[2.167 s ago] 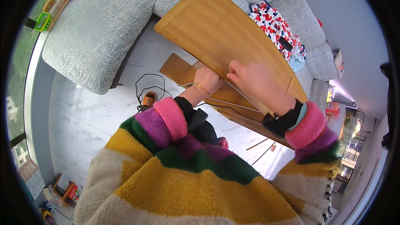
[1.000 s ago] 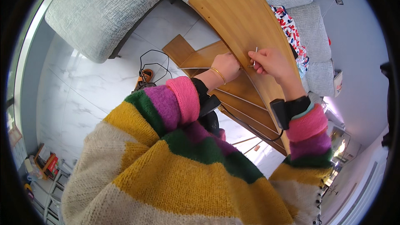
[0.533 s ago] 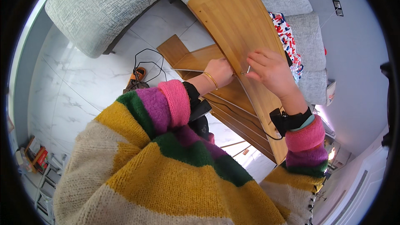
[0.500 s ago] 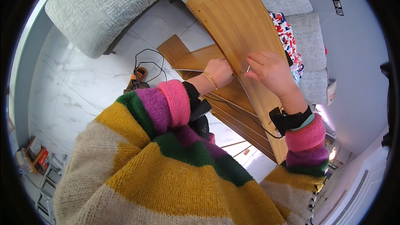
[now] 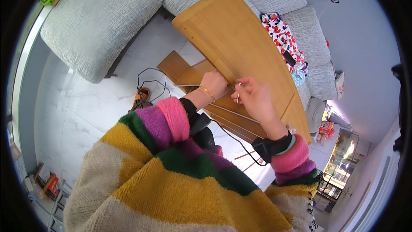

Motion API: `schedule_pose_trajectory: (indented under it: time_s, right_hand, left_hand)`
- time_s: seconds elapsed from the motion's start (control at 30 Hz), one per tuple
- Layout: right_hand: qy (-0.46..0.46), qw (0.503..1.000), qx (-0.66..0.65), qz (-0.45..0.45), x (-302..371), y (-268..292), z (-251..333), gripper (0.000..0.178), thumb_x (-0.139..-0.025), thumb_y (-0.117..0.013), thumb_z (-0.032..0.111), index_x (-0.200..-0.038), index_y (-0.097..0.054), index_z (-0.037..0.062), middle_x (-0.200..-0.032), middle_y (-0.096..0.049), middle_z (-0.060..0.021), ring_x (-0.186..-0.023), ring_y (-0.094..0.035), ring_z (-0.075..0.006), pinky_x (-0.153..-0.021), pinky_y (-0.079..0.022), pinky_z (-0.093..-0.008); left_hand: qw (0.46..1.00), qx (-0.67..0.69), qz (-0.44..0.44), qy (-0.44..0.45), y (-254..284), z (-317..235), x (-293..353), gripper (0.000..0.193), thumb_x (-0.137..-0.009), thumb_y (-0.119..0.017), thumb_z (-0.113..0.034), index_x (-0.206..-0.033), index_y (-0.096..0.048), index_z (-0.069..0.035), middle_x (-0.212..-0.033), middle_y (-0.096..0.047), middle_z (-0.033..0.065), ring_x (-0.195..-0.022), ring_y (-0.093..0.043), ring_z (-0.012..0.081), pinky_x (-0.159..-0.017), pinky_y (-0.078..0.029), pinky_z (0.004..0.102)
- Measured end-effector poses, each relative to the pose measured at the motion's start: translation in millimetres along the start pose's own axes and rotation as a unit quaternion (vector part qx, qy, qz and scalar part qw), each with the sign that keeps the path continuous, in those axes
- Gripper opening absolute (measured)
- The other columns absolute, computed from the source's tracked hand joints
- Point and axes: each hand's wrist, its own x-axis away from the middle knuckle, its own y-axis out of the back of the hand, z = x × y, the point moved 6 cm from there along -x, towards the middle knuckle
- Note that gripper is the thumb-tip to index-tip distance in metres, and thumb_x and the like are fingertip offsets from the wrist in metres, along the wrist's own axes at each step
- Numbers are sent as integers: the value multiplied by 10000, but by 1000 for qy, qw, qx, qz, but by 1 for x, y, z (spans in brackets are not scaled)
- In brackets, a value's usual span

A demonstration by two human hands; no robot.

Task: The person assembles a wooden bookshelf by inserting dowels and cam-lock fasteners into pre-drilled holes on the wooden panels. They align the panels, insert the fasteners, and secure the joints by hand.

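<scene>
A large wooden panel (image 5: 240, 38) stands tilted in front of me, joined to wooden shelf boards (image 5: 236, 122) beneath it. My left hand (image 5: 216, 86), with a gold bangle at the wrist, is closed at the panel's near edge; its fingertips are hidden behind that edge. Close beside it, my right hand (image 5: 255, 99) pinches a thin silver hex key (image 5: 238, 94) between thumb and fingers. The key's upper end lies close to the panel's surface near the edge; whether it sits in a screw is too small to tell.
A grey sofa (image 5: 111, 21) wraps around the far side, with a patterned cloth (image 5: 281, 32) and a dark phone (image 5: 289, 58) on it. A black cable (image 5: 151, 75) and an orange slipper (image 5: 141, 96) lie on the marble floor (image 5: 77, 116) at left.
The view has shifted, showing more of the sofa at right. My right hand has turned the hex key to a different angle. My left hand stays at the panel's edge.
</scene>
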Motion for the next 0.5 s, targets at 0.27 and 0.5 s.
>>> schedule_pose_trajectory:
  time_s: [0.27,0.5]
  right_hand:
    - [317,854,404,83,7,14,44,408,-704,-710,193,-1050,-590,14,-764,-625,-68,-702,-611,-260,-651,-480,-355]
    - [393,715,572,81,-17,-18,52,272,-754,-632,328,-683,-603,67,-645,-574,-37,-661,-595,-238,-563,-447,-342]
  left_hand:
    - [999,-24,-30,-36,2,-1,3,168,-647,-652,-208,-788,-656,-117,-742,-631,108,-684,-619,292,-548,-495,411]
    - [997,-70,-3,-31,1,-1,1,106,-648,-633,-221,-670,-641,-118,-672,-615,109,-715,-612,295,-573,-494,403]
